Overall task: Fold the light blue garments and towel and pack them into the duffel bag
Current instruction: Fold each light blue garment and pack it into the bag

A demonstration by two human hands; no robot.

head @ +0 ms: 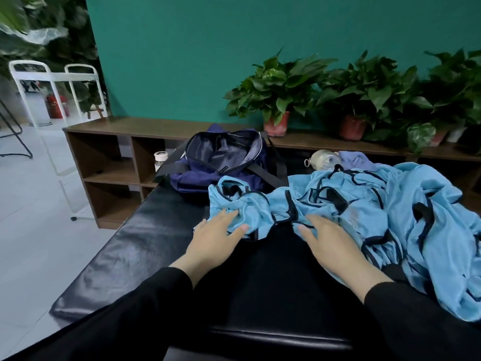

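Nothing is folded or packed yet. Flat left hand (217,237) and right hand (329,239) are laid on crumpled blue garments (377,204); duffel bag (223,157) is left open.

Black bench (145,238) — garments (390,209), duffel bag (223,157)

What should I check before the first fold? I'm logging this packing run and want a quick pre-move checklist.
1. Duffel bag unzipped and gaping: ok.
2. Light blue garments separated: not ok, one tangled heap.
3. Left hand on cloth: ok, fingers flat.
4. Right hand on cloth: ok, fingers flat.
5. Bare black bench for folding: ok.
6. Towel reachable: cannot tell, partly hidden behind the heap.
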